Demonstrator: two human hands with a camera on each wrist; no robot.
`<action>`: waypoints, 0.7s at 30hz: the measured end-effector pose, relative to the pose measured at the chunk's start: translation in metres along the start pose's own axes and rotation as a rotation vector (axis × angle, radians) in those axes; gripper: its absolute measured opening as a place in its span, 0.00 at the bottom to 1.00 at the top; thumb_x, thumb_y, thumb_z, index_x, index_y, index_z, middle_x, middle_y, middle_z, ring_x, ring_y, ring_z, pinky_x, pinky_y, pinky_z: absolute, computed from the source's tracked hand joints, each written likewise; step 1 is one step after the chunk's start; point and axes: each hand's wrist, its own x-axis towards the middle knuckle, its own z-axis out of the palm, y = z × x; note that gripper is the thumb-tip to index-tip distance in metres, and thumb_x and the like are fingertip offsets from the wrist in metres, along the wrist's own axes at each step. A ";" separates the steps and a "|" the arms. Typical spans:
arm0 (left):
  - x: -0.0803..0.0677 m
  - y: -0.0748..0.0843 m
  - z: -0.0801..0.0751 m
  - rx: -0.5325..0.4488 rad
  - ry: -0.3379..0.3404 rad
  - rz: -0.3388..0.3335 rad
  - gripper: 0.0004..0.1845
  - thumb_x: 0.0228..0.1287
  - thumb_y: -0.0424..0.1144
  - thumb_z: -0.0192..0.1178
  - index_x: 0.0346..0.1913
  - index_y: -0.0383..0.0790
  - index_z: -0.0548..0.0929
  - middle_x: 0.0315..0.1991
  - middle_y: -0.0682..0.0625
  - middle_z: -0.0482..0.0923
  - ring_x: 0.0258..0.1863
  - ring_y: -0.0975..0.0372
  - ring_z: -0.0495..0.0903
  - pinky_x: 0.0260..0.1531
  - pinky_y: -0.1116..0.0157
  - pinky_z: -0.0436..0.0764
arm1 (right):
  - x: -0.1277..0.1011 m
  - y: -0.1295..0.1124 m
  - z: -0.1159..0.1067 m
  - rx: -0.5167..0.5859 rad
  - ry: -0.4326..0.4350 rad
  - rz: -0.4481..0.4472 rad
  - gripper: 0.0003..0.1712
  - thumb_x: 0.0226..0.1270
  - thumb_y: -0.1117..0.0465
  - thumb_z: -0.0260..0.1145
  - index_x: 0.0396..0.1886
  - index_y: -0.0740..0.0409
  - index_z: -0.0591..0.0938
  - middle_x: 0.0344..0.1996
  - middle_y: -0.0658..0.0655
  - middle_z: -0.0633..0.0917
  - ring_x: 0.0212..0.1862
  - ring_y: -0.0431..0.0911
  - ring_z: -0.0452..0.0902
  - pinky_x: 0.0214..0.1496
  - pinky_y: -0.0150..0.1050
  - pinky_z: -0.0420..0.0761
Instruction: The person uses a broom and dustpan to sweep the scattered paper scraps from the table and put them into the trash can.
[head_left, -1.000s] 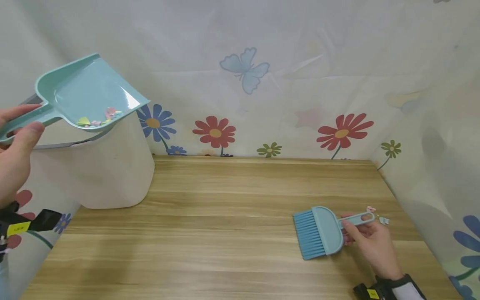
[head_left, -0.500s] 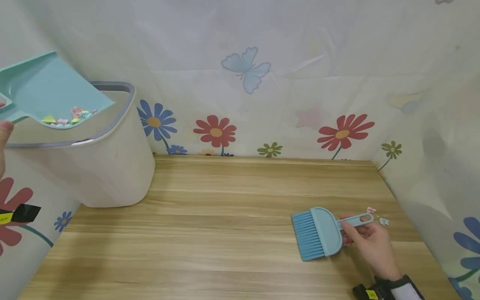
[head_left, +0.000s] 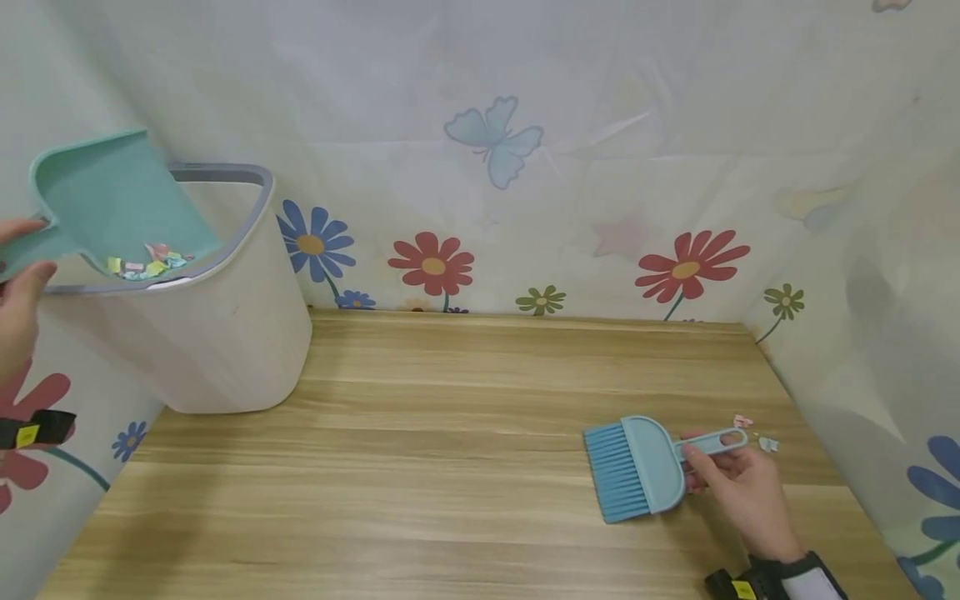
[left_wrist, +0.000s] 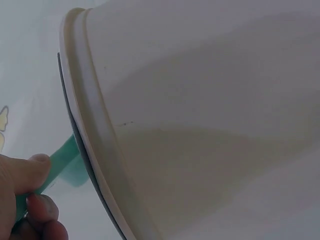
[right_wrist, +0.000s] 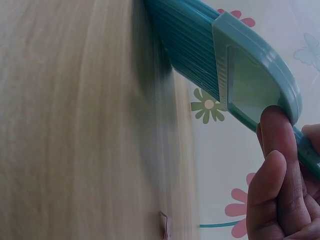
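Note:
At the left edge of the head view my left hand grips the handle of a light-blue dustpan. The pan tilts down to the right, its front edge inside the mouth of a white trash bin. Several colored paper scraps lie along its lower side. In the left wrist view the bin wall hides most of the pan. On the right, my right hand holds a small blue hand broom by its handle, bristles pointing left, close over the table.
A few paper scraps lie on the wooden table beyond the right hand, by the broom's handle end. The bin stands at the table's back left corner. A flower-patterned curtain hangs behind and along the sides.
The dustpan first moved left over the bin, then came slightly right and lower, tilting more steeply into its mouth. The scraps shifted with it. My right hand and the broom stayed nearly still.

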 end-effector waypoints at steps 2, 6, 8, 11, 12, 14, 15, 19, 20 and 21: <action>-0.002 0.002 -0.001 0.002 0.015 0.085 0.22 0.83 0.38 0.49 0.74 0.55 0.75 0.70 0.39 0.74 0.49 0.86 0.58 0.58 0.85 0.60 | 0.000 0.000 0.000 -0.005 0.001 0.003 0.12 0.73 0.70 0.67 0.49 0.77 0.82 0.30 0.39 0.89 0.23 0.40 0.84 0.25 0.35 0.83; -0.001 -0.006 -0.002 0.006 0.033 0.258 0.21 0.82 0.36 0.52 0.72 0.50 0.76 0.68 0.36 0.75 0.53 0.61 0.78 0.57 0.86 0.59 | -0.001 -0.001 0.000 -0.031 0.000 0.007 0.14 0.74 0.68 0.66 0.51 0.77 0.81 0.29 0.39 0.89 0.24 0.40 0.84 0.26 0.35 0.84; 0.000 -0.011 -0.001 0.015 0.037 0.299 0.21 0.81 0.36 0.53 0.71 0.50 0.78 0.68 0.38 0.77 0.52 0.45 0.81 0.59 0.86 0.60 | -0.001 -0.001 -0.001 -0.039 -0.003 0.004 0.14 0.74 0.68 0.66 0.51 0.77 0.81 0.29 0.39 0.88 0.24 0.40 0.84 0.26 0.36 0.84; 0.000 -0.011 -0.002 0.034 0.023 0.317 0.21 0.80 0.37 0.55 0.70 0.51 0.79 0.67 0.39 0.78 0.51 0.35 0.81 0.61 0.85 0.60 | -0.001 -0.001 -0.001 -0.039 -0.009 -0.007 0.15 0.75 0.68 0.66 0.52 0.77 0.81 0.30 0.39 0.88 0.24 0.40 0.84 0.26 0.36 0.84; -0.001 -0.010 -0.002 0.031 0.020 0.305 0.21 0.79 0.37 0.56 0.70 0.53 0.79 0.66 0.39 0.79 0.51 0.36 0.81 0.61 0.86 0.60 | -0.001 -0.001 -0.001 -0.038 -0.010 -0.011 0.15 0.74 0.68 0.66 0.52 0.77 0.81 0.30 0.39 0.88 0.24 0.40 0.84 0.26 0.36 0.84; -0.003 -0.003 -0.003 0.015 0.006 0.288 0.21 0.79 0.36 0.56 0.70 0.54 0.79 0.65 0.38 0.80 0.54 0.34 0.82 0.61 0.86 0.61 | -0.001 -0.001 -0.001 -0.035 -0.012 -0.015 0.15 0.74 0.68 0.66 0.52 0.77 0.81 0.30 0.39 0.88 0.24 0.40 0.84 0.26 0.36 0.84; -0.004 0.000 -0.004 0.013 -0.004 0.283 0.22 0.79 0.35 0.56 0.70 0.54 0.79 0.65 0.37 0.80 0.54 0.34 0.82 0.60 0.87 0.61 | -0.001 0.000 -0.001 -0.036 -0.013 -0.014 0.15 0.74 0.68 0.66 0.52 0.78 0.81 0.30 0.39 0.89 0.24 0.40 0.84 0.26 0.36 0.84; -0.008 0.009 -0.006 0.002 -0.013 0.276 0.23 0.79 0.34 0.56 0.71 0.53 0.79 0.65 0.36 0.80 0.59 0.45 0.83 0.59 0.88 0.61 | -0.001 0.001 -0.001 -0.033 -0.012 -0.002 0.15 0.74 0.67 0.66 0.52 0.77 0.81 0.29 0.39 0.89 0.24 0.40 0.84 0.26 0.36 0.84; -0.008 0.009 -0.006 0.000 -0.010 0.279 0.23 0.78 0.33 0.56 0.71 0.53 0.79 0.65 0.36 0.80 0.61 0.56 0.83 0.58 0.88 0.61 | -0.001 0.002 -0.002 -0.033 -0.011 0.002 0.15 0.74 0.67 0.66 0.52 0.77 0.81 0.29 0.40 0.89 0.24 0.40 0.84 0.26 0.36 0.84; -0.008 0.010 -0.006 -0.004 -0.009 0.281 0.23 0.78 0.33 0.56 0.71 0.54 0.79 0.65 0.36 0.80 0.61 0.68 0.80 0.58 0.88 0.61 | -0.001 0.002 -0.002 -0.034 -0.012 0.003 0.15 0.74 0.67 0.66 0.52 0.77 0.81 0.29 0.40 0.89 0.24 0.40 0.84 0.26 0.36 0.84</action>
